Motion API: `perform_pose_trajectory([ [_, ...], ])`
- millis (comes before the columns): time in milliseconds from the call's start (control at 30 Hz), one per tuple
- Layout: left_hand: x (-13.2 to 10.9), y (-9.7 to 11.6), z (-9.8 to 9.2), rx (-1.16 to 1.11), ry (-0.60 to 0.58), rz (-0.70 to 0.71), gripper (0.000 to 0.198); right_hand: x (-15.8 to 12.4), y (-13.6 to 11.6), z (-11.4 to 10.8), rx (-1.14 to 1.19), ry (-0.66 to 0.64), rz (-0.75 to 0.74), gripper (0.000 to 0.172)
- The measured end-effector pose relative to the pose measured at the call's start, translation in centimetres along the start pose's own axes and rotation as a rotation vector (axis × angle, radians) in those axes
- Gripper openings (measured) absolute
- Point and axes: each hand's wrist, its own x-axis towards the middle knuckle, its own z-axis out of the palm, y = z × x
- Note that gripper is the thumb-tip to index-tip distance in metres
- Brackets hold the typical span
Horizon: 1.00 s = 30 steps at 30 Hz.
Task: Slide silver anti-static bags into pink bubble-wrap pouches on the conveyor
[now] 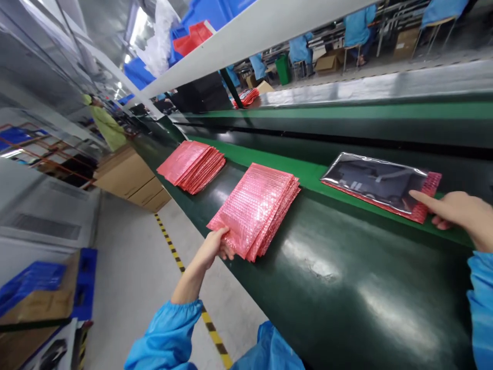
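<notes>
My left hand (217, 245) grips the near corner of a stack of pink bubble-wrap bags (256, 205), thumb on top and fingers at the edge below. The stack lies on the dark green work surface (327, 288). Over to the right, my right hand (454, 209) reaches to a flat dark panel in clear film (377, 180), which lies on a pink bubble-wrap bag (433, 185). The index finger rests on the panel's right end and the other fingers curl at the bag's edge; the thumb is hidden.
A second stack of pink bubble-wrap bags (192, 164) lies farther left. Cardboard boxes (127, 177) stand beyond the surface's left edge. A white shelf beam (250, 43) crosses above, carrying blue bins (215, 15). A person in yellow (108, 123) stands at the far left.
</notes>
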Motion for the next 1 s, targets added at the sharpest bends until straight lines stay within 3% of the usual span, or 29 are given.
perform_pose_trajectory([
  [67, -1.1, -0.2, -0.6, 0.140, -0.221, 0.007, 0.075, -1.2, -1.7, 0.7, 0.027, -0.168, 0.133, 0.058],
  [200, -4.6, -0.5, 0.9, 0.330, -0.786, -0.007, 0.095, -4.1, -4.2, 2.1, 0.312, -0.189, 0.083, 0.053],
  [267, -5.6, -0.7, 3.5, 0.360, -0.953, 0.049, 0.087, -5.4, -4.8, 2.7, 0.442, -0.211, 0.065, 0.050],
  [367, -4.9, -1.2, 9.6, 0.296, -1.091, 0.064, 0.072, -7.3, -5.8, 3.3, 0.615, -0.263, 0.042, 0.050],
  [467, -2.0, -1.0, 16.8, 0.062, -1.095, 0.006, 0.065, -9.9, -6.3, 3.1, 0.740, -0.344, 0.021, 0.053],
  [533, 0.0, -0.5, 21.0, -0.154, -1.010, -0.070, 0.059, -12.4, -5.6, 2.5, 0.825, -0.461, -0.035, 0.057],
  [600, 1.3, -0.1, 24.2, -0.371, -0.883, -0.113, 0.053, -15.3, -4.1, 2.0, 0.861, -0.607, -0.121, 0.063],
  [667, 1.8, -0.4, 26.3, -0.488, -0.782, -0.130, 0.040, -18.4, -2.0, 1.7, 0.821, -0.736, -0.199, 0.068],
  [767, 1.4, -1.8, 27.4, -0.504, -0.710, -0.167, 0.018, -21.9, 1.3, 2.0, 0.746, -0.895, -0.240, 0.071],
  [867, 0.9, -2.9, 27.0, -0.510, -0.696, -0.208, 0.011, -23.3, 3.6, 2.9, 0.708, -0.935, -0.156, 0.072],
  [933, 0.8, -3.1, 26.6, -0.516, -0.706, -0.211, 0.012, -23.3, 4.2, 3.5, 0.694, -0.846, -0.050, 0.071],
  [1000, 0.9, -2.9, 26.5, -0.517, -0.706, -0.194, 0.014, -23.0, 4.3, 3.6, 0.722, -0.666, 0.042, 0.067],
])
